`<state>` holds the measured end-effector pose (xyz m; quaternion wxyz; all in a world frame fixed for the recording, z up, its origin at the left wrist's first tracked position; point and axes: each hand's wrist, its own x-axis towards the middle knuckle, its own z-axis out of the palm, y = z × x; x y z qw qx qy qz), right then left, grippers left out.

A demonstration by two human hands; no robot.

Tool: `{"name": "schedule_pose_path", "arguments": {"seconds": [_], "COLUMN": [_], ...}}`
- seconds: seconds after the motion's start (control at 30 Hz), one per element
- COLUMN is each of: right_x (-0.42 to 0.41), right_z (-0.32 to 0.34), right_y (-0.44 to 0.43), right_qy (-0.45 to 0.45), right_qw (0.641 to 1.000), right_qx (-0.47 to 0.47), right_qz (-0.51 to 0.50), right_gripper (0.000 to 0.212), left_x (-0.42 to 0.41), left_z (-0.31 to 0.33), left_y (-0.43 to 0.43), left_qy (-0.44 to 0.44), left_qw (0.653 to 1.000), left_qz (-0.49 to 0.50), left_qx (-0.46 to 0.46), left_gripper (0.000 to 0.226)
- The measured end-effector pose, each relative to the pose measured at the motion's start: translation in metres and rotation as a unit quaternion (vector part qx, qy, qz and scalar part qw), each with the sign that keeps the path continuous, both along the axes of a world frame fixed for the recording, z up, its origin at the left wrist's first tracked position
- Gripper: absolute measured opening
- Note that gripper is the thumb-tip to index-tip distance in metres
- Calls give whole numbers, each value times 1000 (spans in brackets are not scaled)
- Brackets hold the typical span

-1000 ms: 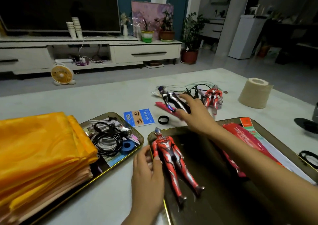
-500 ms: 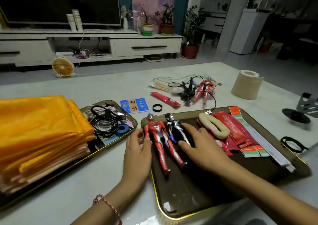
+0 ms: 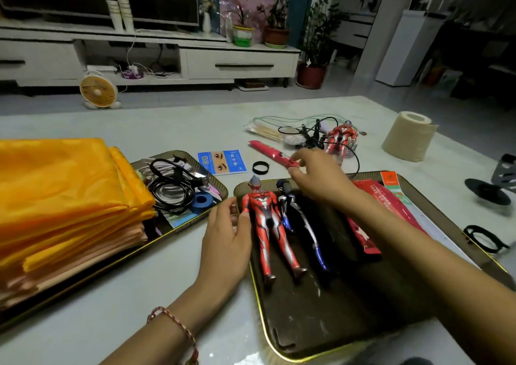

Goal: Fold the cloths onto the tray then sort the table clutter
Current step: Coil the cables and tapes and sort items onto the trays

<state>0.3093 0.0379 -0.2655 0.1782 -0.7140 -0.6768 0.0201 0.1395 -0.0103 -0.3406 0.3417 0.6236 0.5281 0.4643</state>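
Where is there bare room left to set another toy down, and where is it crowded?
Free: the near half of the dark tray, below the feet of the red figure and blue figure; also the table strip between the two trays. Crowded: the cable tangle at the far side, and the left tray under orange cloths and cords.
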Motion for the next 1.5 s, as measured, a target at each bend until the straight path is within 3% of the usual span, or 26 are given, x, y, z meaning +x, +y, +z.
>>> {"name": "schedule_pose_path", "arguments": {"seconds": [0.17,0.37,0.43,0.6,0.73,0.9,1.07,1.33,1.43,1.5], "right_x": [-5,-1,-2,2,18,33,33,38,42,41], "right_z": [-26,-43,-39,-14,3,-15,-45,-40,-35,-26], "right_y": [78,112,109,70,9,-83,-103,-109,-104,-98], "right_qy": [-8,-118,-81,122,157,61,3,-141,-147,-121], "right_qw": [999,990,995,992,984,992,999,986,982,987], "right_qx": [-47,-77,-58,45,84,110,24,-55,-100,-91], "right_qz": [20,-14,-7,-5,5,31,26,64,62,56], "right_gripper": [31,30,30,38,37,42,35,64,40,37], "left_x": [0,1,1,-3,-7,-3,-7,-5,-4,-4], "left_z": [-4,-3,-4,-3,-4,-2,0,0,1,1], "left_y": [-2,1,2,2,6,1,-3,-5,-5,-5], "left_qy": [27,11,18,14,6,14,5,19,19,10], "left_qw": [999,1000,1000,1000,1000,1000,1000,1000,1000,1000], "left_qz": [-5,6,7,10,9,16,7,-6,-3,-4], "left_qx": [16,3,1,2,4,6,13,17,21,22], "left_gripper": [32,35,36,37,35,36,36,35,35,34]}}
